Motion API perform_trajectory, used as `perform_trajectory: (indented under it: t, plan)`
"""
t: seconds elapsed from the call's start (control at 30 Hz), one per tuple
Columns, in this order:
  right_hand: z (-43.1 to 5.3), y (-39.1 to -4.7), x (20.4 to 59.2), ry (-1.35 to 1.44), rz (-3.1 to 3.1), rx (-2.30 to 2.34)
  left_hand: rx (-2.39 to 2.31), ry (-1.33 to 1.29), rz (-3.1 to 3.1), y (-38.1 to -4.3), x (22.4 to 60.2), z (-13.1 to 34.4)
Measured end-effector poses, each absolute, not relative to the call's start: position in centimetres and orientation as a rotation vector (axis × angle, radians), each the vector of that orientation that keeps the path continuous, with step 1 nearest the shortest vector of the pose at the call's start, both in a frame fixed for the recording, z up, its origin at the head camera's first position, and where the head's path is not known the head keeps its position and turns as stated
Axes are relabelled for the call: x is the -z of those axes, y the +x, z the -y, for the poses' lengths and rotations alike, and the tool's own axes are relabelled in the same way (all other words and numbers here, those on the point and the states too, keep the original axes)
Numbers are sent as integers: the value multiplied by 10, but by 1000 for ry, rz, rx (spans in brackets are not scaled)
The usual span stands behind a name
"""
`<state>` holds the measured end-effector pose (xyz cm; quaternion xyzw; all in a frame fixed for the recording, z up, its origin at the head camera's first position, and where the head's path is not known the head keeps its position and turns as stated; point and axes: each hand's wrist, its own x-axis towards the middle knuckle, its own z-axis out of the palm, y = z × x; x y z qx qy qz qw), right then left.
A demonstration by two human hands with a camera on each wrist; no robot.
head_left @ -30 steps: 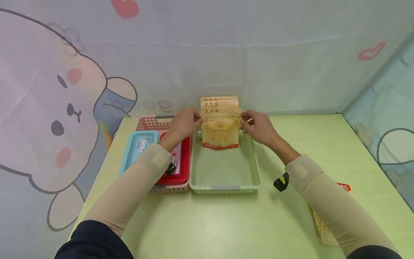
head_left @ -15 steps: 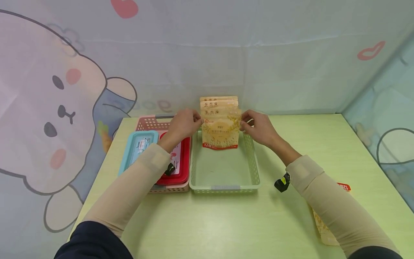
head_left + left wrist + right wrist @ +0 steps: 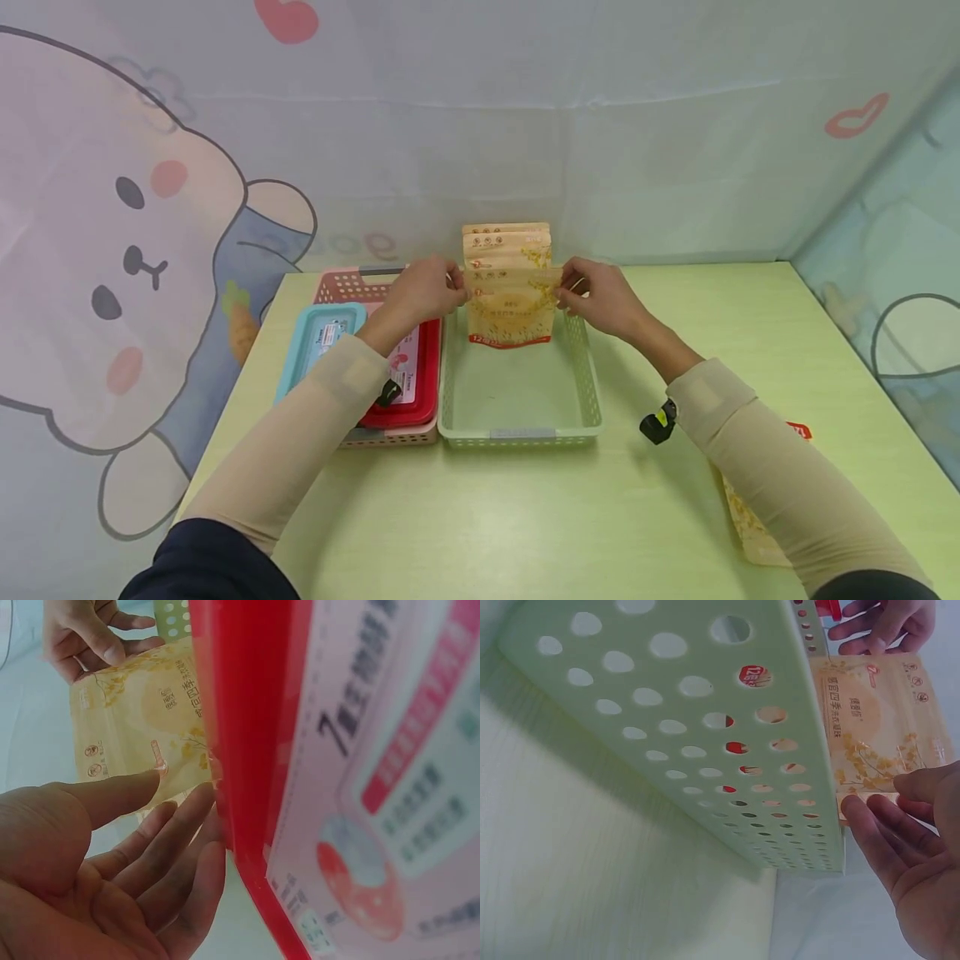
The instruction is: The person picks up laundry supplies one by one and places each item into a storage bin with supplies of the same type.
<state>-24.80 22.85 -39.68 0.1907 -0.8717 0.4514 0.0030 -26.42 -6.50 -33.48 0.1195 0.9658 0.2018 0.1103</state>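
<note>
Upright at the back of the green basket (image 3: 517,437) stand several yellow stand-up pouches, one behind another. My left hand (image 3: 426,292) pinches the left edge of the front pouch (image 3: 512,310) between thumb and fingers. On the opposite edge, my right hand (image 3: 600,293) pinches it near the top corner. This pouch has a red band along its bottom, and its top leans forward, away from the pouch behind (image 3: 506,242). In the right wrist view, the thumb and fingertips of that hand lie at the edge of the printed pouch (image 3: 877,727).
A pink basket (image 3: 352,287) on the left holds a red-lidded box (image 3: 427,375) and a blue-lidded box (image 3: 330,321). Another yellow pouch (image 3: 753,529) lies on the table at the right, partly under my right forearm. A printed curtain (image 3: 675,167) hangs behind the table.
The top of the front pouch has come forward and down with both hands on it, uncovering more of the pouch behind. Both hands stay in nearly the same place.
</note>
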Motion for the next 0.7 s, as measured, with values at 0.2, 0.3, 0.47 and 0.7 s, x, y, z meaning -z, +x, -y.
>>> perform_trajectory:
  t: [0.2, 0.3, 0.47, 0.7]
  plan:
    - [-233, -246, 395, 615, 2770, -1297, -592, 363, -2833, -264, 335, 63]
    - [-235, -246, 394, 617, 2772, -1254, -610, 352, -2831, -266, 334, 63]
    - [-238, -246, 394, 615, 2764, -1242, -637, 326, -2817, -266, 333, 63]
    - [-239, -244, 395, 606, 2766, -1229, -693, 346, -2815, -263, 336, 61]
